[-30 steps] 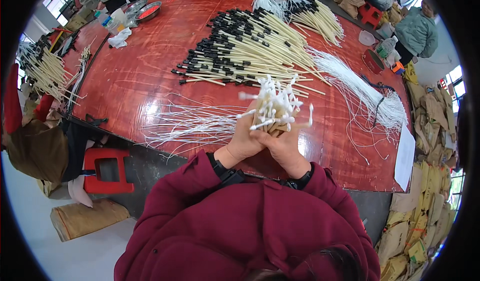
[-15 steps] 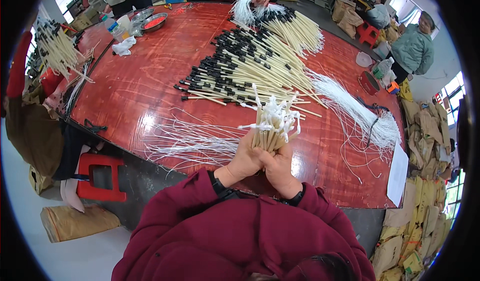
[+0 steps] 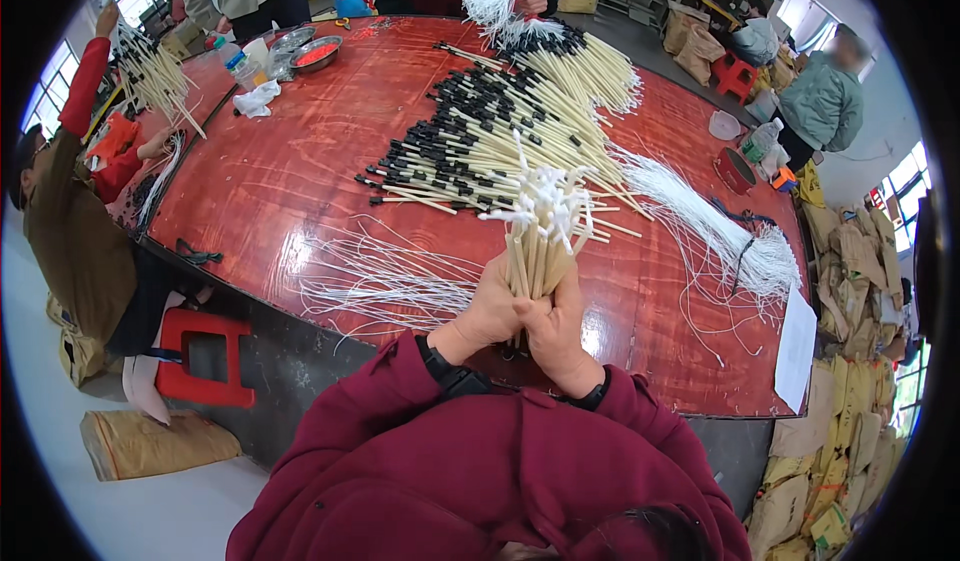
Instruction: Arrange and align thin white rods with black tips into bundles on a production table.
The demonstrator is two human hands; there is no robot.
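My left hand [image 3: 490,304] and my right hand [image 3: 558,339] are both closed round one upright bundle of pale thin sticks [image 3: 537,261], just above the near part of the table. White knotted cord ends [image 3: 548,201] stick out of the bundle's top. Its lower end is mostly hidden by my fingers. Loose white cords [image 3: 390,286] lie spread to the left of my left hand. Beyond the bundle is a big pile of pale sticks with black tips [image 3: 500,126]. A thick hank of white cord [image 3: 710,211] lies to the right.
The red wooden table [image 3: 290,151] carries steel bowls [image 3: 316,53] and bottles at the far left. A white paper sheet [image 3: 796,351] lies on the right edge. A co-worker's hand [image 3: 530,1] holds white cords across the table; another person [image 3: 75,231] works at left. A red stool [image 3: 205,356] stands below.
My hands keep their hold on the bundle, which has shifted only slightly. The co-worker across has lifted the white cords a little. At left, the person's raised arm and stick bunch show more fully.
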